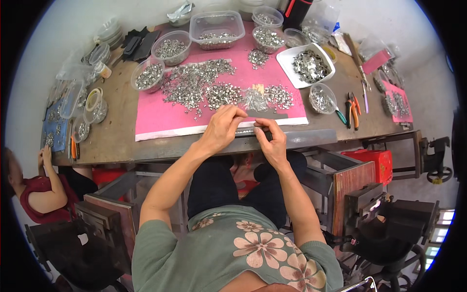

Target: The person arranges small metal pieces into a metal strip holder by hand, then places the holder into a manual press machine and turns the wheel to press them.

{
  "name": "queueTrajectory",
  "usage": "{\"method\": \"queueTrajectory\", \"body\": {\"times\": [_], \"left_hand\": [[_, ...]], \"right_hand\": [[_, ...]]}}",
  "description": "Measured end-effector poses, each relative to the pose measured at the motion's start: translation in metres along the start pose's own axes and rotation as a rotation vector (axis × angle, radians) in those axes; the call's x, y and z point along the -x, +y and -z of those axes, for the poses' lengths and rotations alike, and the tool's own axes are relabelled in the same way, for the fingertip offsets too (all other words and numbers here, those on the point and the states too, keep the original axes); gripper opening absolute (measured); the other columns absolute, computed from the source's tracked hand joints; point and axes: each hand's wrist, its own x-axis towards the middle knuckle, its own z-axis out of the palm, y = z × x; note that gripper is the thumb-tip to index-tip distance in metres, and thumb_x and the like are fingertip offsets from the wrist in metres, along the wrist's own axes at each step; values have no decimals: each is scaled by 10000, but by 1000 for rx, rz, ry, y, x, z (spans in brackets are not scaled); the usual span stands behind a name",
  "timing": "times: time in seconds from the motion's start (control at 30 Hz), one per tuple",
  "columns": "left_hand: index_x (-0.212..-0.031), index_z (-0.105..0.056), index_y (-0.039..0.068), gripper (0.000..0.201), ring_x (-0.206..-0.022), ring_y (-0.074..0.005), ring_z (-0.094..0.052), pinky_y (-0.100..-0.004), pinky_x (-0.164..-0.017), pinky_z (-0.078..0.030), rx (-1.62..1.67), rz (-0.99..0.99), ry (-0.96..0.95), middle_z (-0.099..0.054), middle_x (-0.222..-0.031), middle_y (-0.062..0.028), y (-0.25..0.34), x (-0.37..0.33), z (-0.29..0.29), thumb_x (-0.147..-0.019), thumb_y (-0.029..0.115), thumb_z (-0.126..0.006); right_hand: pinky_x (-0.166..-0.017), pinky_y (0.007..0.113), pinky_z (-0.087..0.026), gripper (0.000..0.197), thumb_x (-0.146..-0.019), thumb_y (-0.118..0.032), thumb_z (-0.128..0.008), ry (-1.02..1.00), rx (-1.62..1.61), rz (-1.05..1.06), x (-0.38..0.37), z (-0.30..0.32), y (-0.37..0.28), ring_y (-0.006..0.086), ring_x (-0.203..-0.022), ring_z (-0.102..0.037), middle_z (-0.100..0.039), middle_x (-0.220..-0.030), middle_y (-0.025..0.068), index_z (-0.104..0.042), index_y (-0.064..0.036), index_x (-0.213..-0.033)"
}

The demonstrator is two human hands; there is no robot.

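Note:
My left hand [221, 130] and my right hand [273, 143] meet at the near edge of the pink sheet [160, 121]. Both have fingers bent into a pinch. Between them lies a narrow strip with a row of small shiny metal pieces [245, 130]. Something small and dark shows by my right fingers; what either hand pinches is too small to make out. Just beyond my fingertips are a heap of thin silver pins [255, 100], a pile of small metal pieces [223, 96] on its left and another pile [279, 97] on its right.
Clear tubs of metal parts [171, 47] stand along the back, beside a white tray [283, 63]. Orange-handled pliers [356, 114] lie at the right. Another person [46, 190] sits at the far left by a blue mat [54, 127]. A metal bar [311, 138] edges the table.

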Motion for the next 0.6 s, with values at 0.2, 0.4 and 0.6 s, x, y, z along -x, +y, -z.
{"method": "queueTrajectory", "body": {"times": [0.2, 0.4, 0.6], "left_hand": [[-1026, -654, 3, 117, -931, -345, -631, -422, -819, -494, 112, 204, -133, -670, -985, -153, 16, 16, -1, -928, 67, -644], [-1005, -638, 1, 104, -908, -350, -599, -434, -809, -476, 3, 60, -97, -642, -940, -151, 6, 18, -10, -930, 73, -631], [-993, -631, 0, 92, -901, -354, -595, -434, -801, -473, -22, 52, -77, -636, -929, -152, 10, 19, -12, -923, 61, -634]], "right_hand": [[-776, 266, -510, 229, -940, -12, -666, 10, -11, -21, 1, -2, -4, 123, -851, -633, -705, -1014, 70, -676, 6, -1169], [-773, 267, -512, 223, -940, 8, -647, 17, -10, -13, 1, -2, -5, 123, -856, -640, -708, -1021, 75, -673, 9, -1162], [-773, 266, -513, 219, -940, 17, -637, 18, -12, -11, 2, -2, -2, 123, -858, -644, -707, -1025, 75, -672, 12, -1157]]}}
